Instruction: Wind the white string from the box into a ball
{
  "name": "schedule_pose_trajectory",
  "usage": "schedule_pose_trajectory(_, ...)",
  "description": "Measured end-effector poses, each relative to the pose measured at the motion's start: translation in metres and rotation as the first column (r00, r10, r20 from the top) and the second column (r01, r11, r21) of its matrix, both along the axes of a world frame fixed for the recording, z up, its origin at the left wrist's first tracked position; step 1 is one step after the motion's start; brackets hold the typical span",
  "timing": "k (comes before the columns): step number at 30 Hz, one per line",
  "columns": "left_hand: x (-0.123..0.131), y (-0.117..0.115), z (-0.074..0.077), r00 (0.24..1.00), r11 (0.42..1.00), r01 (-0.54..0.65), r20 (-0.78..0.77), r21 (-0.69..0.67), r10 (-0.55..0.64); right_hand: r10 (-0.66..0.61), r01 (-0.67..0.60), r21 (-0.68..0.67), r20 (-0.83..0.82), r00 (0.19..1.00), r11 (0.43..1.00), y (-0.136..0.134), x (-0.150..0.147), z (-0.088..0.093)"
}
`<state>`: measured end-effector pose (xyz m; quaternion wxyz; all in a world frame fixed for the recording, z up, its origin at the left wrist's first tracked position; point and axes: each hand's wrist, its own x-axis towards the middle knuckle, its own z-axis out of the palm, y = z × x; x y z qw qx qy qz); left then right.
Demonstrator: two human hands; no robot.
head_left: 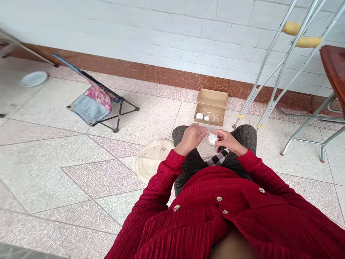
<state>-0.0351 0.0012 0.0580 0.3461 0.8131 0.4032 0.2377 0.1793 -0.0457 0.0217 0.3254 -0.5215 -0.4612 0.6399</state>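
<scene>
A small ball of white yarn [212,139] is held above my lap, between my knees. My right hand [228,141] grips it from the right with thumb and fingers. To its left, my left hand [192,137] is closed, thumb against fingers, at a short strand of yarn by the top of the ball. Just beyond my hands, an open cardboard box [212,98] stands on the floor with its lid tipped back. Inside it lie two smaller white yarn balls [199,116] and loose looped yarn.
Left of my legs is a round beige cover [151,158] on the floor. A folding chair [94,104] stands farther left, near a white basin [34,78]. Crutches [280,64] lean on the wall at right, beside a brown chair [334,75] with metal legs.
</scene>
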Motion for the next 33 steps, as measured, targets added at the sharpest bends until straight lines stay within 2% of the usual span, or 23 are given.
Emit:
schedule_pose_trajectory(2, 0.001, 0.004, -0.005, 0.997, 0.996, -0.015, 0.078, -0.085, 0.022, 0.003, -0.016, -0.080, -0.168, 0.986, 0.997, -0.004, -0.003, 0.011)
schedule_pose_trajectory(4, 0.005, 0.005, -0.012, 0.982, 0.981, -0.032, 0.175, -0.194, 0.067, -0.001, -0.017, -0.073, -0.232, 0.973, 0.997, -0.003, -0.003, 0.026)
schedule_pose_trajectory(8, 0.016, 0.006, -0.020, 0.944, 0.956, -0.053, 0.299, -0.289, 0.142, -0.016, 0.025, 0.027, -0.300, 0.954, 0.999, 0.010, 0.000, 0.056)
schedule_pose_trajectory(11, 0.023, 0.007, -0.015, 0.929, 0.955, -0.038, 0.343, -0.295, 0.143, -0.038, 0.083, 0.134, -0.303, 0.952, 0.988, 0.023, -0.001, 0.070)
schedule_pose_trajectory(13, 0.025, 0.004, -0.008, 0.931, 0.955, -0.010, 0.346, -0.296, 0.117, -0.096, 0.157, 0.209, -0.274, 0.957, 0.965, 0.033, -0.003, 0.073)
schedule_pose_trajectory(18, 0.025, -0.012, 0.007, 0.967, 0.955, 0.054, 0.254, -0.291, 0.023, -0.344, 0.370, 0.373, -0.136, 0.929, 0.851, 0.061, 0.001, 0.060)
schedule_pose_trajectory(21, 0.020, -0.019, 0.014, 0.983, 0.965, 0.054, 0.181, -0.257, -0.007, -0.435, 0.348, 0.478, 0.080, 0.897, 0.806, 0.069, 0.009, 0.044)
schedule_pose_trajectory(23, 0.015, -0.018, 0.019, 0.995, 0.981, 0.053, 0.094, -0.187, -0.035, -0.441, 0.273, 0.521, 0.230, 0.867, 0.809, 0.067, 0.012, 0.033)
schedule_pose_trajectory(26, 0.007, -0.007, 0.024, 0.999, 1.000, 0.023, -0.024, 0.008, -0.023, -0.370, 0.164, 0.497, 0.349, 0.861, 0.852, 0.053, 0.008, 0.017)
schedule_pose_trajectory(28, 0.003, 0.003, 0.024, 0.999, 0.989, -0.010, -0.035, 0.146, 0.015, -0.272, 0.096, 0.459, 0.333, 0.903, 0.883, 0.040, 0.000, 0.009)
schedule_pose_trajectory(31, 0.000, 0.018, 0.019, 1.000, 0.964, -0.028, 0.002, 0.263, 0.029, -0.110, 0.025, 0.377, 0.205, 0.972, 0.926, 0.021, -0.014, 0.008)
schedule_pose_trajectory(33, -0.001, 0.023, 0.014, 0.999, 0.970, -0.026, 0.051, 0.240, 0.015, -0.046, 0.028, 0.271, 0.060, 0.997, 0.962, 0.013, -0.021, 0.014)
